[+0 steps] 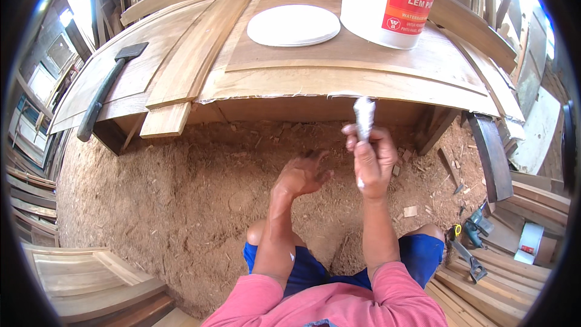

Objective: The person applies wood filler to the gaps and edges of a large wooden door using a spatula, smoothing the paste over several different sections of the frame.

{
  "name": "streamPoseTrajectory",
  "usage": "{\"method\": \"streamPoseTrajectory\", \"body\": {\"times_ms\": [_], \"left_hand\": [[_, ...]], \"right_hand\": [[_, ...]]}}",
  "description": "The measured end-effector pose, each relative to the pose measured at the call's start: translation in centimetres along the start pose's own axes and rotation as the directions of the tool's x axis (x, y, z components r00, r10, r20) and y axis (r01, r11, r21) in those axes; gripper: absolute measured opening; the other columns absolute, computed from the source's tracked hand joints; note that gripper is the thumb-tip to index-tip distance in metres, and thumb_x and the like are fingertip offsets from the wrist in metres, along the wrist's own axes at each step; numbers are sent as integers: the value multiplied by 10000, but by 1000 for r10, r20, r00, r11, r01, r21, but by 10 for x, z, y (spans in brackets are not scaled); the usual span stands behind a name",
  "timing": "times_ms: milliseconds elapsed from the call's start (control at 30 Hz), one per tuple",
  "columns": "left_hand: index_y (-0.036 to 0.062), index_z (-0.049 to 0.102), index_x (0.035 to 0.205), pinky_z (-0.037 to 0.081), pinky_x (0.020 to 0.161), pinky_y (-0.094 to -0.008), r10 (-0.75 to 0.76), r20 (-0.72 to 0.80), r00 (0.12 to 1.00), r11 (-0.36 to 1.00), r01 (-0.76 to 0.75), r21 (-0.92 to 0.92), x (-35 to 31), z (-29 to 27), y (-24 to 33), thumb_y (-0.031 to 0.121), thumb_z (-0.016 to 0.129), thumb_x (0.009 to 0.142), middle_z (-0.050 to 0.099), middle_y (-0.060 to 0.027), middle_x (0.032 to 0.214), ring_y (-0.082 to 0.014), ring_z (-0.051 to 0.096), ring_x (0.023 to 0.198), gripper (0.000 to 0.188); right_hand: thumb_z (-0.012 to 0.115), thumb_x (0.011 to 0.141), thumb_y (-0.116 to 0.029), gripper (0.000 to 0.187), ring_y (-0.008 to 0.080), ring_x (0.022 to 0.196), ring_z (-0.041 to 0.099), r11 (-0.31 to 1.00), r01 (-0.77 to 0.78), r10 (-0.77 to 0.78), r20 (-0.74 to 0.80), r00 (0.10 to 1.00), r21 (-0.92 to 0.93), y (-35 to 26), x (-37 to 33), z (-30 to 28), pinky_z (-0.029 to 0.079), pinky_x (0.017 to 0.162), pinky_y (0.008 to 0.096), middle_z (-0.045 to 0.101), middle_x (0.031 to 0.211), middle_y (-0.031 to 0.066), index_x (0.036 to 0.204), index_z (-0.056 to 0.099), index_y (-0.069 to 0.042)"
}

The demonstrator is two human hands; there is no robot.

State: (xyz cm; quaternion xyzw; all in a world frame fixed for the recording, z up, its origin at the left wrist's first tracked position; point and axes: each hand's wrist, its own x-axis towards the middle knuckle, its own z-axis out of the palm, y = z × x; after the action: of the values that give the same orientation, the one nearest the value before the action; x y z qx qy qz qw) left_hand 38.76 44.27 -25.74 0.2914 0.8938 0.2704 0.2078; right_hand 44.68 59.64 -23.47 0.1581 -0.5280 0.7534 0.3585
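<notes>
Right hand point(370, 163) clenched around a glue-smeared whitish stick point(364, 116) below the wooden door panel point(315, 79), left hand point(302, 174) released, empty.

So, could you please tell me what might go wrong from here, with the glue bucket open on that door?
1. The white bucket stands open, its lid lying beside it, so the glue may skin over or catch sawdust.
2. The right hand holds a white-smeared stick above the sawdust floor; drips could fall and pick up grit.
3. The hammer hangs partly over the door panel edge and could be knocked off.
</notes>
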Motion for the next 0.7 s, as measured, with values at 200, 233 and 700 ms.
{"method": "streamPoseTrajectory", "body": {"times_ms": [200, 233, 700], "left_hand": [[135, 460, 1447, 443, 1032, -498, 45, -12, 999, 998, -44, 55, 4, 8, -9, 453, 619, 937, 613, -234, 1294, -413, 559, 1228, 622], [135, 460, 1447, 443, 1032, -498, 48, -8, 999, 997, -48, 55, 4, 9, -10, 453, 619, 937, 613, -234, 1294, -413, 559, 1228, 622], [108, 486, 1429, 452, 1019, -488, -7, 16, 1000, 999, 6, 43, 9, 12, -1, 416, 659, 913, 649, -199, 1204, -403, 564, 1199, 626]], "right_hand": [[722, 902, -47, 256, 43, 789, 564, 995, 8, -11, -35, 999, -99, 3, -5, -22, 453, 691, 195, 659, 946, 20, 1129, 614, 1], [722, 902, -47, 256, 43, 789, 564, 995, 8, -13, -39, 999, -103, 1, -3, -24, 453, 691, 195, 659, 946, 20, 1129, 614, 1], [764, 860, -19, 308, 65, 766, 572, 955, 35, -77, -130, 989, -296, -8, 2, -31, 492, 670, 226, 664, 966, 63, 1107, 581, -10]]}}
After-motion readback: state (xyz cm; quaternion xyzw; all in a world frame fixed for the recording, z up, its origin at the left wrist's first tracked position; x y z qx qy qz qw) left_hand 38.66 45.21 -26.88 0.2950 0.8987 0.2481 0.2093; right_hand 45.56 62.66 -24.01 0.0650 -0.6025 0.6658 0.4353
